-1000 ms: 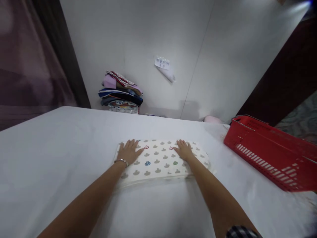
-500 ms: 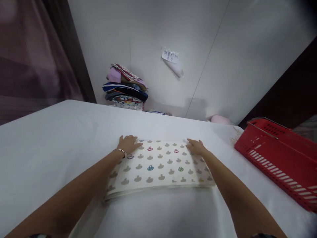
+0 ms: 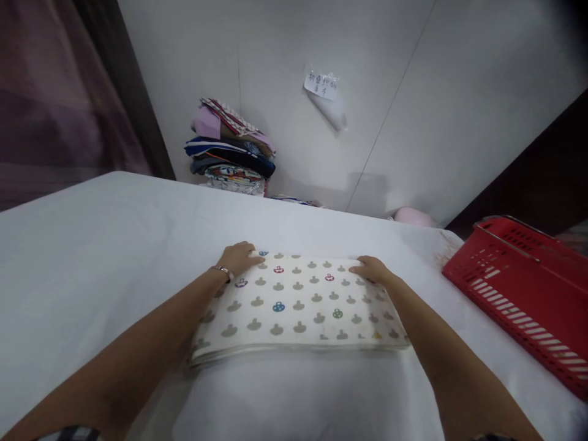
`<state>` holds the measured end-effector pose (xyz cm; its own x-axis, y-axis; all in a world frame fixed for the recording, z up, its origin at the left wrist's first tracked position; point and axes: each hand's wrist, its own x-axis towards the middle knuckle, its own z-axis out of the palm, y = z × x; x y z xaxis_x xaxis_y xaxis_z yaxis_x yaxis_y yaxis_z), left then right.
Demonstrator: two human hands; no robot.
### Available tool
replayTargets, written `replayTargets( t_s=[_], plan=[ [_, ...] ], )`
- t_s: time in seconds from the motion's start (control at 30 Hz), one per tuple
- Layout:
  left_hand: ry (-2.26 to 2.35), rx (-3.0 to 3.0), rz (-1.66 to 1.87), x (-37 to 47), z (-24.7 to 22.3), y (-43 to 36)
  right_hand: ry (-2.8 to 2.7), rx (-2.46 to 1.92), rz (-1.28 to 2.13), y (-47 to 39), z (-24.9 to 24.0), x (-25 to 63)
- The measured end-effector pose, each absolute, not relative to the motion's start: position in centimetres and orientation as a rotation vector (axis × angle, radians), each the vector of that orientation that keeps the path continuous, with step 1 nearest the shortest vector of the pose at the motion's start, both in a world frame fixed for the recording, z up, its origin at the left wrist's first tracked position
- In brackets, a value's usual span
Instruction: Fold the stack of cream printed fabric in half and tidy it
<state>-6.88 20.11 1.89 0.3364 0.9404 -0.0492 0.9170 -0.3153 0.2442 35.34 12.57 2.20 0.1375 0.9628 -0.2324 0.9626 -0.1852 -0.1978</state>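
A folded white cloth (image 3: 294, 300) with a print of grey and a few coloured mushrooms lies flat on the white-covered table, its layered edge facing me. At its far left corner, my left hand (image 3: 239, 257) has the thumb on top and the fingers curled over the far edge. My right hand (image 3: 371, 269) grips the far right corner in the same way, fingertips partly hidden behind the edge. A bracelet (image 3: 225, 272) is on my left wrist.
A red plastic basket (image 3: 528, 288) with a metal handle stands at the right. Beyond the table's far edge, a pile of folded fabrics (image 3: 232, 150) rises against the wall. A handwritten paper note (image 3: 321, 86) hangs there, and a pink item (image 3: 413, 216) shows behind the table.
My fingers have closed from lying spread on the cloth's far corners to gripping them. The right hand has shifted slightly right. The view has tilted a little.
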Motion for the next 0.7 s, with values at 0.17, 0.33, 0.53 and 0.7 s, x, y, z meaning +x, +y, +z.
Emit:
replayTargets(
  t_s=[0.17,0.33,0.53,0.7],
  plan=[
    [1.572,2.580,0.368,-4.1,3.0,17.3,-2.243,-2.139,0.141,11.6,3.0,31.0],
    [1.106,2.762,0.338,0.2,1.6,13.3,-2.541,-1.659,0.172,9.8,1.6,23.8],
    [1.160,2.708,0.134,0.7,-0.7,13.3,-2.580,-1.614,0.169,9.6,-0.6,22.4],
    [1.171,2.745,0.192,0.6,-1.2,13.8,-2.558,-1.619,0.148,9.7,-0.9,22.6]
  ],
)
